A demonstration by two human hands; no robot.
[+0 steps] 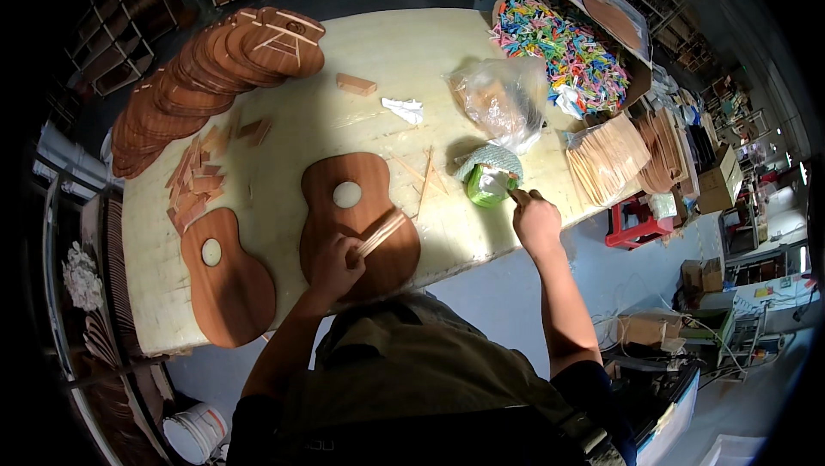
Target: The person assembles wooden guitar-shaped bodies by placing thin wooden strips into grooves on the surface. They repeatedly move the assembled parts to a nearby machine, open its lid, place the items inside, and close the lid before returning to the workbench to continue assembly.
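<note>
My left hand (pixel 339 266) is closed around a few light wooden strips (pixel 381 232), held over the lower part of a brown ukulele-shaped wooden plate (pixel 328 193) with a round soundhole. At the table's right edge, my right hand (pixel 538 220) is closed on a short brown handle (pixel 518 197). Its far end meets the rim of a green tub (pixel 486 196) with white inside, so I cannot make out the tip. A grey-green cloth (pixel 491 159) drapes over the tub's back. Another plate with a soundhole (pixel 230 290) lies farther left.
Overlapping braced plates (pixel 185 88) line the table's (pixel 404 45) back left, with small wood pieces (pixel 193 180) nearby. Thin strips (pixel 427 182) lie between plate and tub. Behind stand a clear plastic bag (pixel 503 101) and a box of colourful clips (pixel 559 49); bagged strips (pixel 604 161) lie right.
</note>
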